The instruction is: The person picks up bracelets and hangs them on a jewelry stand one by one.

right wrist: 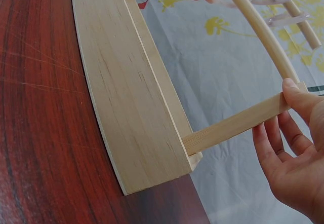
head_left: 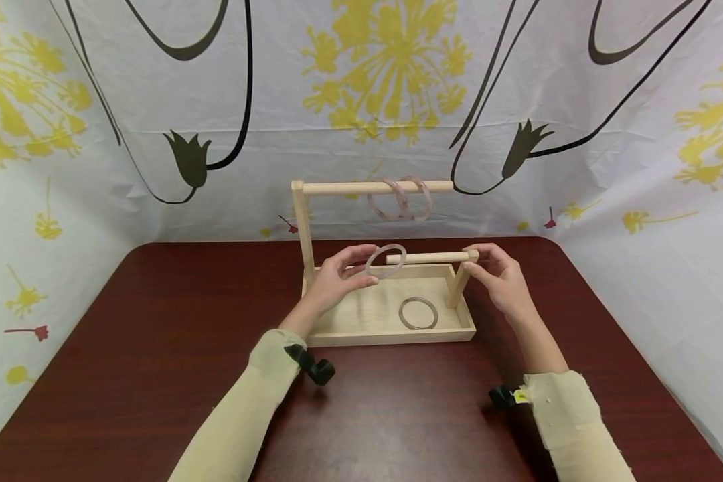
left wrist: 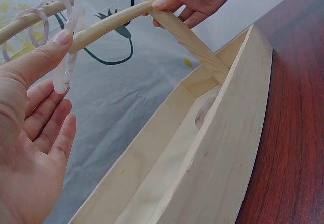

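My left hand [head_left: 337,276] pinches a pale translucent bangle [left wrist: 62,77] between thumb and fingers. That bangle is held at the free end of the lower wooden rod [head_left: 434,257], whose tip shows inside the ring's outline in the head view. At the rod's other end, my right hand [head_left: 503,278] grips the top of the short post [right wrist: 238,125] with thumb and fingers. Two similar bangles [head_left: 430,201] hang on the higher rod [head_left: 337,189] behind. Another bangle [head_left: 418,328] lies in the wooden tray [head_left: 355,311] that bears both posts.
The stand sits on a dark red-brown table [head_left: 217,301] near its back edge. A tall post [head_left: 304,234] rises at the tray's left end. Behind the table hangs a white patterned cloth [head_left: 265,194] with yellow flowers.
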A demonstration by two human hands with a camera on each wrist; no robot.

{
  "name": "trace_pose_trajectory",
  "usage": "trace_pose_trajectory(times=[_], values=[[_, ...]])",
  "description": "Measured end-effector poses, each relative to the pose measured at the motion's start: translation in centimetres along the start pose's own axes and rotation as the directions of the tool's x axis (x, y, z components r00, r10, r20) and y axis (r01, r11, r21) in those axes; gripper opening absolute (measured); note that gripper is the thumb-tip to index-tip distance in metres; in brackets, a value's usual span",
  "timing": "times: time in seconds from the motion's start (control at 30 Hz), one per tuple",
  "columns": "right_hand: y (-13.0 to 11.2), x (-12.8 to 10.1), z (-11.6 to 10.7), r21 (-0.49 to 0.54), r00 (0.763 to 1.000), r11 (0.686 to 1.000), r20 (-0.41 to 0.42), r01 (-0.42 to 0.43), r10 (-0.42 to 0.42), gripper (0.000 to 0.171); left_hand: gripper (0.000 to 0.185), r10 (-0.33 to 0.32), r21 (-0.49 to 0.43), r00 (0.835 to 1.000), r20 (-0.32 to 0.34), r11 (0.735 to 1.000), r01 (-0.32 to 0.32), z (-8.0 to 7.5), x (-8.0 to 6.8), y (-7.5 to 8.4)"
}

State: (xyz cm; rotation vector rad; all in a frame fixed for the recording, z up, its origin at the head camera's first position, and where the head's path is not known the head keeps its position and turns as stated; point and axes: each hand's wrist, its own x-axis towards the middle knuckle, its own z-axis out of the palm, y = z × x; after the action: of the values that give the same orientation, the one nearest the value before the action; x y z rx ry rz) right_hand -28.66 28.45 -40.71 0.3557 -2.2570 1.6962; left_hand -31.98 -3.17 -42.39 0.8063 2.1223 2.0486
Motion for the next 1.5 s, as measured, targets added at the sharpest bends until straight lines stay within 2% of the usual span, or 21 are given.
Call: trace_pose_trajectory(times=[0.5,1.5], values=[[0.1,0.0,-0.1,-0.020,1.000,1.000,0.003,-0.011,0.012,0.024,0.053,0.025,-0.013,1.000,0.002,1.000,-0.025,0.7,0.6,-0.3],[0.0,0.0,0.0,-0.002,1.000,1.000,0.002,-0.018,0.018,0.025,0.055,0.011,-0.028,1.000,0.015,1.000,-0.010,1.8,1.1,-0.2]])
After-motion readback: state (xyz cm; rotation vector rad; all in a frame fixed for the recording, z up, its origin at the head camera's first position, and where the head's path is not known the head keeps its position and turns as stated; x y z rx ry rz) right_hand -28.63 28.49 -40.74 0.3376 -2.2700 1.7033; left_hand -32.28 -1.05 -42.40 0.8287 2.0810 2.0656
